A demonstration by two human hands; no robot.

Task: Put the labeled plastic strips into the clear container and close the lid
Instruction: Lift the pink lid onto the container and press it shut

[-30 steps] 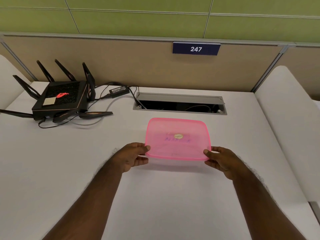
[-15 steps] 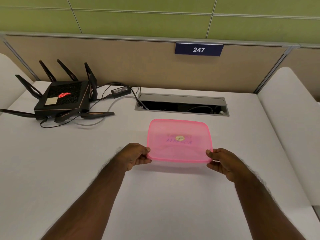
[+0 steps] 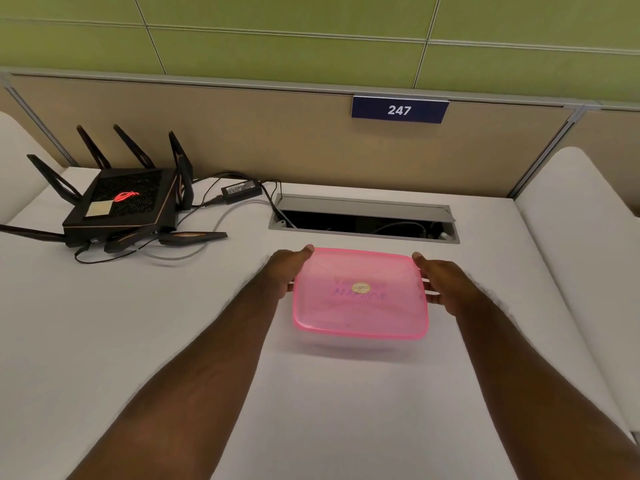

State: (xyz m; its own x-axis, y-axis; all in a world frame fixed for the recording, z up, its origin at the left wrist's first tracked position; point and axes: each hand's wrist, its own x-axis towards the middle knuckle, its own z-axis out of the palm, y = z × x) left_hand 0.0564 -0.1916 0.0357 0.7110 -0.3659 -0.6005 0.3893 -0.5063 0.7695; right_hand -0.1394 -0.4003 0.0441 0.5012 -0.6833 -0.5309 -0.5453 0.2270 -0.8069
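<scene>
Now both hands grip a box with a pink lid [image 3: 360, 294], one on each short side. The left hand [image 3: 284, 271] clasps the left edge: its thumb [image 3: 306, 251] lies along the far left corner of the lid, and the fingers curl under the rim, mostly hidden. The right hand [image 3: 441, 284] does the same on the right edge, thumb at the far right corner, fingers tucked against the side below the rim. Both hands are closed around the box, not spread flat.

The lid sits on the clear box [image 3: 349, 344], whose pale wall shows only faintly below the near pink rim. Whether the lid is snapped down all round I cannot tell. Through the pink plastic there is a small gold oval sticker [image 3: 361, 288] and some blurred purple writing; the strips cannot be made out clearly.

The box is at the middle of the white desk [image 3: 166, 334], just in front of a grey cable slot [image 3: 363, 218]. Whether it rests on the desk or is held slightly above it I cannot tell.

Well apart, at the far left of the desk, stands a black router [image 3: 121, 206] with aerials and a red glowing mark, its cables running to a black adapter [image 3: 241, 191] near the slot. On the beige partition behind hangs a blue plate [image 3: 399, 110] reading 247.
</scene>
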